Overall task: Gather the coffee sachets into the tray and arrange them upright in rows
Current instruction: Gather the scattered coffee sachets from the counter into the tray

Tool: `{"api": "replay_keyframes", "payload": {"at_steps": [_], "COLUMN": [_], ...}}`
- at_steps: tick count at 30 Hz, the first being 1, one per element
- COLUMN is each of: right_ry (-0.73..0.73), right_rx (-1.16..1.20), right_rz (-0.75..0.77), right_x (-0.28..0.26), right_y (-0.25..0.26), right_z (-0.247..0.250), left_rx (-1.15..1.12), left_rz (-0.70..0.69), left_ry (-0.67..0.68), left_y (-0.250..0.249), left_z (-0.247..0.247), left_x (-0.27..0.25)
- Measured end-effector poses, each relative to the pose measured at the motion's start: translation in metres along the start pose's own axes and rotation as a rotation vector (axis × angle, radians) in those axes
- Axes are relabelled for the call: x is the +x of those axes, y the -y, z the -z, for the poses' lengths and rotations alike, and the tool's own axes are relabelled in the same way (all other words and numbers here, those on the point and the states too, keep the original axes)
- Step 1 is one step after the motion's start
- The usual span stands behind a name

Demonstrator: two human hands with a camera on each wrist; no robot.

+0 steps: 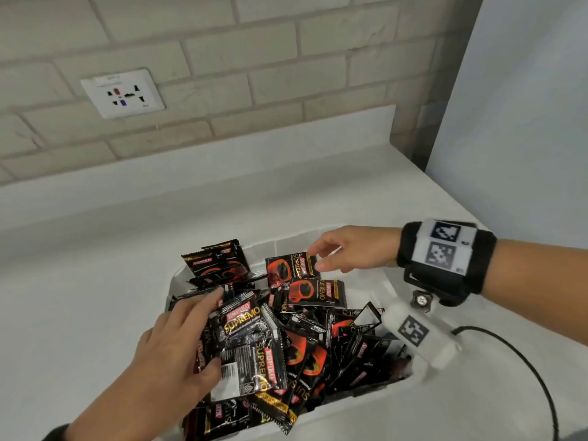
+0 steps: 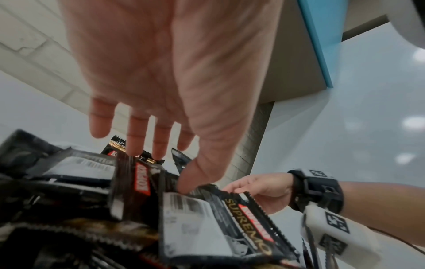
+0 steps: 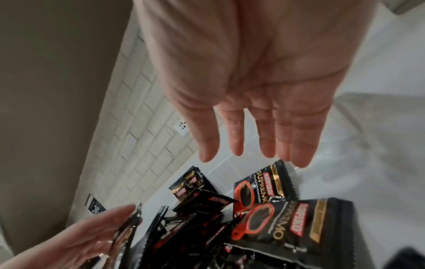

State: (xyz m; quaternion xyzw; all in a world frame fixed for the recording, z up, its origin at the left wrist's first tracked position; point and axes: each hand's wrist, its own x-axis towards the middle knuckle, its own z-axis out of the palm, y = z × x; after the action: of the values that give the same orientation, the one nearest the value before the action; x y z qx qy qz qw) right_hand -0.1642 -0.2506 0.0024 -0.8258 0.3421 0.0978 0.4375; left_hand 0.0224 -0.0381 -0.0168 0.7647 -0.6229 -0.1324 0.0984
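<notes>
Right now my left hand (image 1: 178, 338) lies flat, its grip wide, steadying the heaped sachets (image 1: 286, 338) in the tray (image 1: 359, 288), while my right hand (image 1: 353, 249) fingers one sachet (image 1: 291, 268) near the tray's far wall, whether clasped I cannot tell.

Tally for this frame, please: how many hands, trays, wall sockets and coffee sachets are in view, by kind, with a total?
hands: 2, the left hand and the right hand
tray: 1
wall socket: 1
coffee sachets: an overlapping heap in the tray, too many to count exactly
total, leaving out the sachets: 4
</notes>
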Motion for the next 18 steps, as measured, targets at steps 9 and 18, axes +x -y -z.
{"api": "replay_keyframes", "payload": {"at_steps": [9, 18], "right_ry": [0.044, 0.096], "right_rx": [-0.329, -0.441], "right_rz": [-0.095, -0.108], "right_x": [0.035, 0.047], "right_y": [0.008, 0.013], "right_z": [-0.002, -0.008], "left_rx": [-0.157, -0.326], "left_rz": [-0.137, 0.079], "left_ry": [-0.195, -0.194], "left_y": [0.015, 0.018], "left_z": [-0.006, -0.022], "left_x": [-0.011, -0.014]}}
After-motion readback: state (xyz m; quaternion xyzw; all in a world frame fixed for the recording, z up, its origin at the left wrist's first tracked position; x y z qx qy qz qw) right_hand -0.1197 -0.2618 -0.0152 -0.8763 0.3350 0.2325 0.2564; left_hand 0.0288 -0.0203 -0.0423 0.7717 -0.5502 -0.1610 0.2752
